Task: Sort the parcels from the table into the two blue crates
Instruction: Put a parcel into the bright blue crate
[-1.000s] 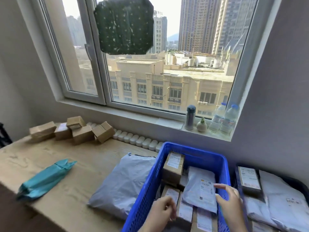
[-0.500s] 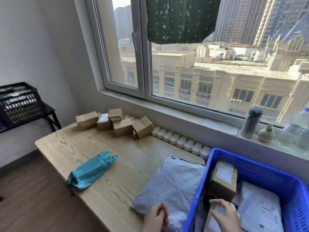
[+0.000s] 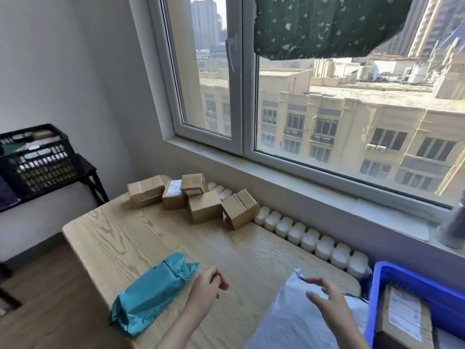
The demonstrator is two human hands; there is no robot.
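Note:
A teal plastic parcel (image 3: 151, 293) lies on the wooden table (image 3: 141, 238) near its front left. A grey-white poly mailer (image 3: 294, 321) lies at the front right, against a blue crate (image 3: 412, 280) that holds a labelled cardboard box (image 3: 405, 316). Several small cardboard boxes (image 3: 201, 205) are clustered at the table's far side by the window. My left hand (image 3: 208, 290) hovers over the table between the teal parcel and the mailer, fingers loosely curled, holding nothing. My right hand (image 3: 327, 301) is over the mailer with fingers spread, empty.
A row of white radiator caps (image 3: 309, 238) runs along the table's back edge under the window sill (image 3: 327, 197). A black crate (image 3: 35, 157) sits on a dark stand at the left. The floor (image 3: 45, 298) drops off beyond the table's left edge.
The view has swung left, away from the blue crate. Both hands have left the crate and now hover over the table, the right one above the mailer.

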